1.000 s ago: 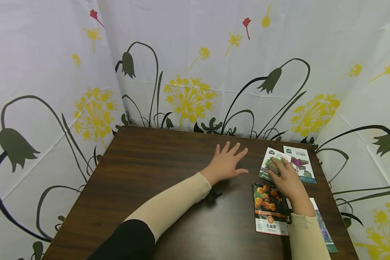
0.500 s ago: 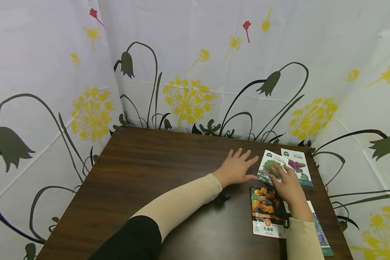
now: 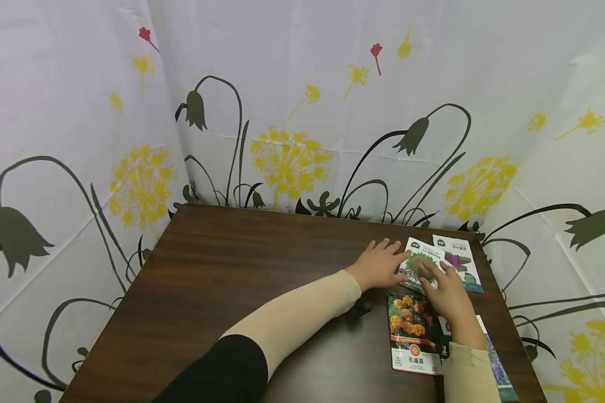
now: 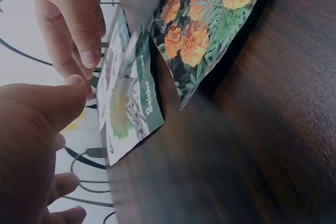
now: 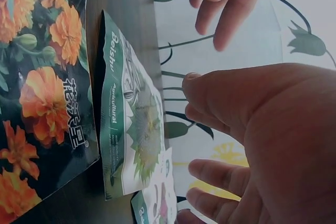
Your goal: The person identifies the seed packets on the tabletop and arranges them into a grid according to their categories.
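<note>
Before a flower-printed curtain (image 3: 302, 50), everything sits slightly lower in our head view than it did a second ago; on the dark wooden table (image 3: 262, 252), the news is the left arm (image 3: 297, 302), which has stretched farther right. We now see the left hand (image 3: 380, 265) at the left edge of the green-banded packet (image 4: 131, 103), fingers apart and gripping nothing, while the right hand (image 3: 446, 294) hovers over that packet's right side, fingers also apart, holding nothing we can make out. Whether either touches it, we cannot tell. We judge that handling this packet has become work for both hands. In the earlier frame the left hand was spread over bare table, short of the packet; the right has stayed much where it was. The packets keep their layout: the marigold packet (image 3: 413, 336) nearer us, the purple-flowered packet (image 3: 459, 260) partly overlapped by the green-banded one, and a violet-printed packet (image 3: 498, 366) partly hidden by the right sleeve (image 3: 469, 372). Smallest of all, a dark object (image 3: 364, 307) beside the left cuff has shifted right with the arm.
</note>
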Tool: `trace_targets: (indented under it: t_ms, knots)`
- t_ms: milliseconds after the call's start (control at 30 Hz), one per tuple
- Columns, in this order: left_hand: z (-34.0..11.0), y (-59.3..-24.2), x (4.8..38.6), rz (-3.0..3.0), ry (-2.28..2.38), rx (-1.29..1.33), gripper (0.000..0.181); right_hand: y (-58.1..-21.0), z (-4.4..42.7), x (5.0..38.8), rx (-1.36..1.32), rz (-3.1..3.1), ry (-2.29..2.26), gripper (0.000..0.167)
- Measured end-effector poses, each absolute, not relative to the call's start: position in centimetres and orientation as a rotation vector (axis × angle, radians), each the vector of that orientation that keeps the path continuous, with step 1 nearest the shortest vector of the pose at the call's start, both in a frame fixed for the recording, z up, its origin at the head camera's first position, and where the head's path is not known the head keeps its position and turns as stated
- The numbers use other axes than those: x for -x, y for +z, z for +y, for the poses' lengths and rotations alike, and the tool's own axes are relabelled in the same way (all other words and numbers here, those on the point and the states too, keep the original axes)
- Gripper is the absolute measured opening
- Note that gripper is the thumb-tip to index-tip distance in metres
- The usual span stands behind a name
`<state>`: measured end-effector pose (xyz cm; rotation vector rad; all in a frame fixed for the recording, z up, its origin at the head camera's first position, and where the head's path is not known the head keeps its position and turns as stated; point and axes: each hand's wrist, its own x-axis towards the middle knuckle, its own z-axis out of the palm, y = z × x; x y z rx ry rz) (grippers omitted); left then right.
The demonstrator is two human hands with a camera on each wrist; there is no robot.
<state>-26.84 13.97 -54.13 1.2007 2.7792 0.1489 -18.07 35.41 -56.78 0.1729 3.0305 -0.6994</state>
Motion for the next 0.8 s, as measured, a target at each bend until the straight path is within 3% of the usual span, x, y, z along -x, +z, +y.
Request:
trace_targets:
  t_ms: [333,533,800]
  knots:
    - [16.0,-54.8,26.6,2.750,0.197,-1.090,0.075,-57.0,35.5,18.2,-0.170,3.021,-0.741,0.058]
    - [16.8,-54.9,26.7,2.718,0.066,-1.180,0.071,-57.6,35.5,18.5,-0.138,3.051,-0.800,0.051]
    - [17.8,-56.3,26.7,2.652,-0.016,-1.259,0.038,-58.5,35.4,18.5,-0.099,3.075,-0.784,0.047]
